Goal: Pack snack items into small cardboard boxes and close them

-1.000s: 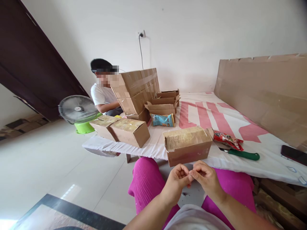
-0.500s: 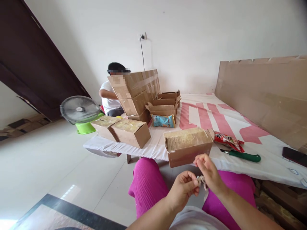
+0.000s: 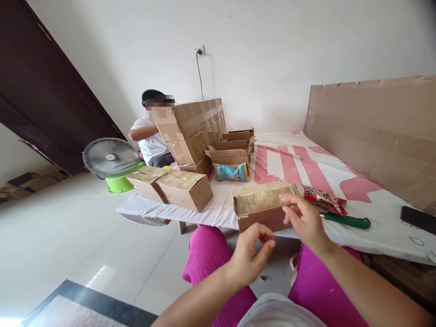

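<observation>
A taped cardboard box (image 3: 257, 202) lies at the table's front edge, straight ahead of me. My left hand (image 3: 252, 254) is in front of the box's lower side, its fingers curved with thumb and forefinger apart and nothing between them. Over the box's right part is my right hand (image 3: 304, 222), fingers loosely bent and apart, also holding nothing; whether it touches the box I cannot tell. On the floor between my knees shows a small dark scrap (image 3: 263, 278). Right of the box are a red packet (image 3: 325, 200) and a green-handled knife (image 3: 349, 221).
Two taped boxes (image 3: 185, 186) sit at the table's left corner. Behind them are stacked boxes (image 3: 194, 131), open cartons (image 3: 230, 152) and a blue snack packet (image 3: 230, 172). A person (image 3: 150, 136) sits beyond, near a fan (image 3: 111, 157). A phone (image 3: 418, 219) lies far right.
The small crumpled scrap has left my fingers, and a scrap now shows on the floor. My left hand has opened. My right hand has risen towards the box.
</observation>
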A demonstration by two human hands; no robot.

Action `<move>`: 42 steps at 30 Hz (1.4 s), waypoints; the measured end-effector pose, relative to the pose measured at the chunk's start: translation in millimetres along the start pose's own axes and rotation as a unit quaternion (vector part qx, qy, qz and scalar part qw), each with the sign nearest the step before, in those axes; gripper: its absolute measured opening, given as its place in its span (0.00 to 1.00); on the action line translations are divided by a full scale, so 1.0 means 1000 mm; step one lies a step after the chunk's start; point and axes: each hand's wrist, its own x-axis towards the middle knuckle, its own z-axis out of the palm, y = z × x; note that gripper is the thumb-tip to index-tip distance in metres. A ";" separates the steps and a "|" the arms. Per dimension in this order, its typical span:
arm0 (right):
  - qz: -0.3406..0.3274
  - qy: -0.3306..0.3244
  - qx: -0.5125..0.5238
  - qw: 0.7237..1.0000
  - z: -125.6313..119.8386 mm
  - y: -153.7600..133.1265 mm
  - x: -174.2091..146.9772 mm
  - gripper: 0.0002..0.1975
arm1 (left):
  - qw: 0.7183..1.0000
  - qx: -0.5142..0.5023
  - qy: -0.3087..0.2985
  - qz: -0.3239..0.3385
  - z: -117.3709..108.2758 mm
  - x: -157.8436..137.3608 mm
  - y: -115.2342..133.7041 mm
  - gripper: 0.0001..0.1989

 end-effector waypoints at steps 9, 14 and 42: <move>-0.036 -0.215 -0.292 0.931 -0.004 -0.011 0.076 0.24 | 0.873 0.460 -0.132 0.091 -0.061 0.109 0.040 0.11; -0.060 -0.173 -0.273 0.944 -0.002 -0.011 0.067 0.23 | 0.844 0.490 -0.211 0.044 -0.062 0.133 0.035 0.13; -0.006 -0.168 -0.179 0.969 -0.011 -0.004 0.071 0.21 | 0.764 0.589 -0.202 0.170 -0.039 0.127 0.024 0.08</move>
